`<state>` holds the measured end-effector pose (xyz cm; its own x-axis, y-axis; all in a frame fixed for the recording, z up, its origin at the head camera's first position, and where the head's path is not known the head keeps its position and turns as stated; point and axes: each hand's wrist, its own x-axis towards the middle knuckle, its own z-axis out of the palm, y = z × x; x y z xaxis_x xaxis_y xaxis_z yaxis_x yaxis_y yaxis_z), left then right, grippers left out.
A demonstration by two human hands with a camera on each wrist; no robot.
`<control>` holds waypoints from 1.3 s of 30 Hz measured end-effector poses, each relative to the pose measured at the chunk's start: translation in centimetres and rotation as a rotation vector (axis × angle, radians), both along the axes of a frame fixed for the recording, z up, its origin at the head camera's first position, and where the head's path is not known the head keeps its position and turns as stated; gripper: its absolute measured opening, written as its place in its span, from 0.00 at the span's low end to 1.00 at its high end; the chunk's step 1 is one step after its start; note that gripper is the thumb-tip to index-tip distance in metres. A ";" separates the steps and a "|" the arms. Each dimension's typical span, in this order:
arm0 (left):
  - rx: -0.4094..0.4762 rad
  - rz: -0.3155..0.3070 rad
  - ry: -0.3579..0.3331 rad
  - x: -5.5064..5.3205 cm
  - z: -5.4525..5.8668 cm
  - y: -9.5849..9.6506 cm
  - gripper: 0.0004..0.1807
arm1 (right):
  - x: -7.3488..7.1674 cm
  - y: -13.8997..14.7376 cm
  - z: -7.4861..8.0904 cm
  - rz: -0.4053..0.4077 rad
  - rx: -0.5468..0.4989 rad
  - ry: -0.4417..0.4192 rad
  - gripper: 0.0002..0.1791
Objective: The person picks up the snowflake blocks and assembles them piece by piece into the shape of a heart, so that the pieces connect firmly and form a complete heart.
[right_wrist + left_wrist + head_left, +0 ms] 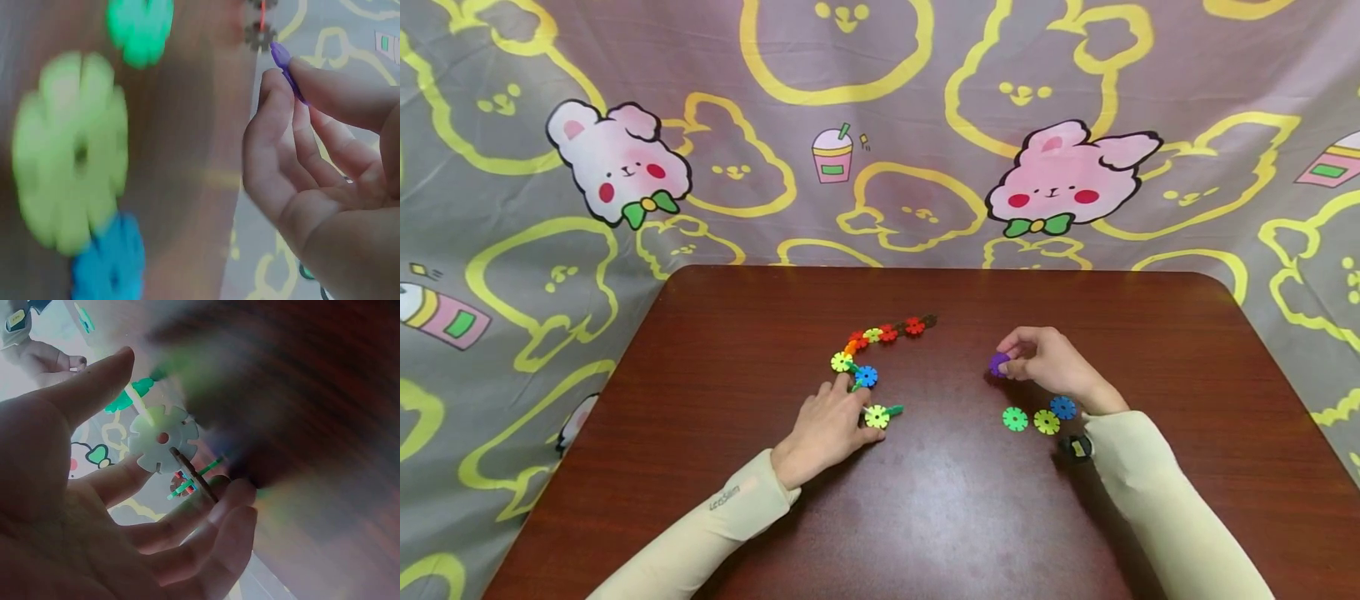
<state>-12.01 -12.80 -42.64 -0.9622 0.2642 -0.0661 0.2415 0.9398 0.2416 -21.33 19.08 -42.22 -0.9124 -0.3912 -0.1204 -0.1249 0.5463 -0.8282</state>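
Observation:
My left hand (827, 421) is over the near end of a curved chain of notched plastic discs, its fingers curled round it and covering part. A yellow disc (877, 417) and a green disc (894, 409) show beside the thumb. In the left wrist view a whitish disc (164, 439) lies between thumb and fingers, and a brown disc (195, 475) edge-on meets the fingertips. Farther along the chain are a blue disc (866, 377) and a red disc (914, 326). Raised over the table, my right hand (1051, 360) pinches a purple disc (997, 365) between thumb and finger.
Loose on the brown table (925, 517) near my right wrist lie a green disc (1015, 418), a yellow-green disc (1047, 422) and a blue disc (1063, 407). A patterned curtain (895, 100) hangs behind the table's far edge and along its sides.

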 end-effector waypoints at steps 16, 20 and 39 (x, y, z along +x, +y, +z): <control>-0.009 -0.003 -0.009 0.0 0.0 0.0 0.23 | 1.5 -6.7 -2.1 0.014 -0.326 -0.332 0.13; -0.023 0.000 -0.012 -0.1 0.0 0.1 0.23 | 1.9 -8.0 -2.6 0.038 -0.351 -0.361 0.12; -0.054 0.003 -0.018 -0.2 -0.1 0.1 0.24 | 2.6 -10.1 -3.0 0.081 -0.352 -0.411 0.12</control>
<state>-12.17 -12.66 -42.78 -0.9615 0.2569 -0.0975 0.2347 0.9524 0.1943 -18.69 8.94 -45.22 -0.7832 -0.5393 -0.3095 0.2172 0.2291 -0.9489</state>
